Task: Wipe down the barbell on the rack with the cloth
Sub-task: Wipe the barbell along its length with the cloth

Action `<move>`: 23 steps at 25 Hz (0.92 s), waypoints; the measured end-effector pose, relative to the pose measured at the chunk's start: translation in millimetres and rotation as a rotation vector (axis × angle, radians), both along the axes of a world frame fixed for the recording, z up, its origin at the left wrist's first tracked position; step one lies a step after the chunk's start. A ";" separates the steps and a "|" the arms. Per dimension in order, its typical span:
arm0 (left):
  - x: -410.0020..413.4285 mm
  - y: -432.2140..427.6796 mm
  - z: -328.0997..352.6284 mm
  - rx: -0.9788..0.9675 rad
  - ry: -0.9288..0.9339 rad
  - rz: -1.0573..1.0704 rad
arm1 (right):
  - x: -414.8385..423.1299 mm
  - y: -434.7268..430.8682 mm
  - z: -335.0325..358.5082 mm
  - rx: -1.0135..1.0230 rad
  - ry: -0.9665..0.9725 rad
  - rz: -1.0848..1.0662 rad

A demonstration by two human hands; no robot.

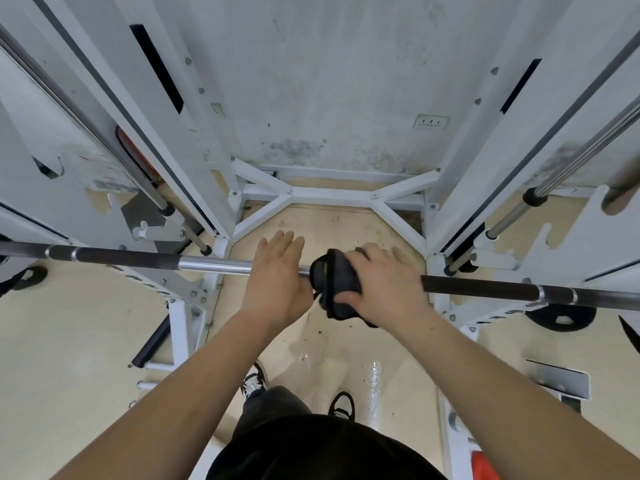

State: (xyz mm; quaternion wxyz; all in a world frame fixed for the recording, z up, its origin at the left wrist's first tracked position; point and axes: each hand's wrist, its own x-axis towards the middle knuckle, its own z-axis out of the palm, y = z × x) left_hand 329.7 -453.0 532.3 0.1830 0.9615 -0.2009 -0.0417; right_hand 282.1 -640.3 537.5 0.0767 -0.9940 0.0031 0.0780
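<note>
The barbell (194, 262) runs left to right across the middle of the view, resting in the white rack (214, 188). It has dark knurled stretches and a shiny steel section left of centre. A black cloth (334, 277) is wrapped over the bar at its centre. My right hand (384, 282) grips the cloth around the bar. My left hand (277, 271) lies flat on top of the bar just left of the cloth, fingers straight and together, holding nothing.
White rack uprights with chrome guide rods (568, 168) stand on both sides, a white floor brace (332, 195) at the back wall. A black weight plate (561, 317) lies on the floor at the right. My feet (341, 405) stand on the beige floor below the bar.
</note>
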 end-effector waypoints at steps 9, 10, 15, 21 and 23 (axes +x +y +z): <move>-1.5 28.9 -21.1 0.049 -0.075 0.019 | -11.1 -32.3 11.1 -0.239 0.077 0.016; -2.6 35.6 -21.0 0.053 -0.066 0.033 | -3.0 -16.0 11.6 -0.215 0.059 0.045; 8.0 91.4 -17.3 0.096 -0.059 0.150 | 43.5 88.7 11.1 -0.080 0.054 0.143; 37.8 186.8 -10.4 0.158 0.002 0.328 | 106.9 222.3 5.0 0.017 0.090 0.212; 45.1 200.3 -13.0 0.117 0.013 0.326 | 120.7 252.2 3.8 0.039 0.112 0.216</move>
